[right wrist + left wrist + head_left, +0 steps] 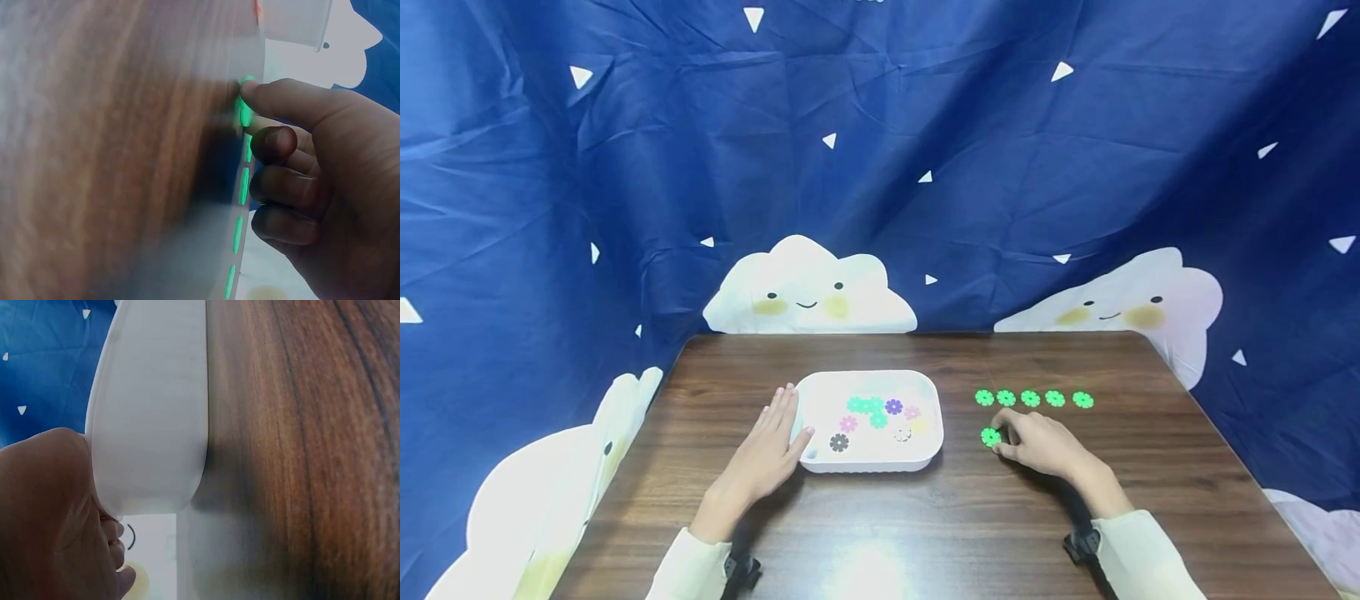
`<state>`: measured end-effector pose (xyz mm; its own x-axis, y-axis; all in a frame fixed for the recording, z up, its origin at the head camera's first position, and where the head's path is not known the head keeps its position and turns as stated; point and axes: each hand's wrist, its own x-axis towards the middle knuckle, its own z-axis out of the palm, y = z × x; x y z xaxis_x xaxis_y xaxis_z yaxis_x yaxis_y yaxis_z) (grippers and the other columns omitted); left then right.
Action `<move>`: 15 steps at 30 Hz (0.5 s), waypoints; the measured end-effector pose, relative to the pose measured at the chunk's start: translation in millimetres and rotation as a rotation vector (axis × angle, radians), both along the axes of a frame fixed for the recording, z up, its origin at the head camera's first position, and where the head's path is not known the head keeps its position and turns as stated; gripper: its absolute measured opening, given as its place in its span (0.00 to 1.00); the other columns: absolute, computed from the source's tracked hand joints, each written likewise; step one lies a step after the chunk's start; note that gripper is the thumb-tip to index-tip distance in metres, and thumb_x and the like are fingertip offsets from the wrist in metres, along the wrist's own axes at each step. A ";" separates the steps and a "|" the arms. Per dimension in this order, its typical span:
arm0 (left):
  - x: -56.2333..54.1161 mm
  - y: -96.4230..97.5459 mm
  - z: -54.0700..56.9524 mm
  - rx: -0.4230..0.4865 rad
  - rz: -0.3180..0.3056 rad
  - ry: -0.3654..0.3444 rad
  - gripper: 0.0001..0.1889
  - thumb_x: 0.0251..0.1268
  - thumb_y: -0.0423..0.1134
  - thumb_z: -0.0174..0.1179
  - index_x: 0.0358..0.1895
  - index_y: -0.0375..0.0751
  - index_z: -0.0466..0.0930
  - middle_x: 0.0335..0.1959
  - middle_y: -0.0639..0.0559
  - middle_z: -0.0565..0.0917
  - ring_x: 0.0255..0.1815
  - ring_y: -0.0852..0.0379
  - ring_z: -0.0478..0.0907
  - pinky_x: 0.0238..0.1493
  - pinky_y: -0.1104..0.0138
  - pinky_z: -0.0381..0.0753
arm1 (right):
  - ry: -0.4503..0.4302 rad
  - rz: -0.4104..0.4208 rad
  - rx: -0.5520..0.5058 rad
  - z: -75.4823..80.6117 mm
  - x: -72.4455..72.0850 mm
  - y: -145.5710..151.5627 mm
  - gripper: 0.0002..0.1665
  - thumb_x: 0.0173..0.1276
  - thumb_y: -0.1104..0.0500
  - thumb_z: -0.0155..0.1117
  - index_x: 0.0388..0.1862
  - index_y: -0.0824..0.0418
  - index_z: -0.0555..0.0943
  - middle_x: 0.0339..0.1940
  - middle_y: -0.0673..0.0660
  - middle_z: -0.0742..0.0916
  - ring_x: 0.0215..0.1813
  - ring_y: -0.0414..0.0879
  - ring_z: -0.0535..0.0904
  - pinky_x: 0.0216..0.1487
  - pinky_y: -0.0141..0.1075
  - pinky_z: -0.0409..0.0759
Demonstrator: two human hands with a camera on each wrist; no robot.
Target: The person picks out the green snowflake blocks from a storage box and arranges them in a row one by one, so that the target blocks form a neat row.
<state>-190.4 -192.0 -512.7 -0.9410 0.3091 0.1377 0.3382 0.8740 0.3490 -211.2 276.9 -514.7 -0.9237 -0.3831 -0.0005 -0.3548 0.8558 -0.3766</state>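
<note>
My right hand (1043, 443) pinches a green snowflake-shaped disc (991, 437) between thumb and index finger, low over the table. In the right wrist view that same disc (245, 114) shows edge-on at the fingertips, with the other fingers curled in. Just beyond this hand, more green discs (1030, 398) lie in a row. On the left, my left hand (765, 451) rests with straight fingers along the side of a white tray (868, 467), thumb at its rim. Inside the tray lie loose discs: teal, pink, a purple disc (893, 407), a dark grey disc (838, 442) and pale ones.
Everything stands on a brown wooden table (955, 525). Behind it hangs a blue curtain (880, 167) with white triangles and smiling clouds. The tray's tall smooth wall (150, 412) fills much of the left wrist view.
</note>
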 end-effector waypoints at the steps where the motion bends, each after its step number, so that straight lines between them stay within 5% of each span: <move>1: -0.1 0.0 -0.1 0.002 -0.001 -0.002 0.40 0.87 0.53 0.47 0.84 0.25 0.50 0.87 0.31 0.52 0.89 0.33 0.49 0.86 0.40 0.55 | -0.004 -0.001 -0.011 -0.8 0.7 0.7 0.17 0.70 0.50 0.76 0.53 0.53 0.85 0.23 0.39 0.78 0.24 0.32 0.71 0.27 0.32 0.70; 15: -1.0 -1.1 0.9 -0.003 0.002 -0.025 0.40 0.87 0.55 0.45 0.85 0.27 0.47 0.88 0.33 0.49 0.90 0.36 0.46 0.87 0.41 0.54 | -0.045 -0.021 -0.085 -2.1 -0.3 6.6 0.18 0.73 0.50 0.74 0.55 0.56 0.85 0.24 0.42 0.79 0.24 0.33 0.70 0.26 0.32 0.69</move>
<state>-191.4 -193.2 -511.8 -0.9448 0.3075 0.1130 0.3274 0.8758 0.3548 -211.5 283.5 -516.9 -0.9312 -0.3644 -0.0109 -0.3183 0.8271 -0.4632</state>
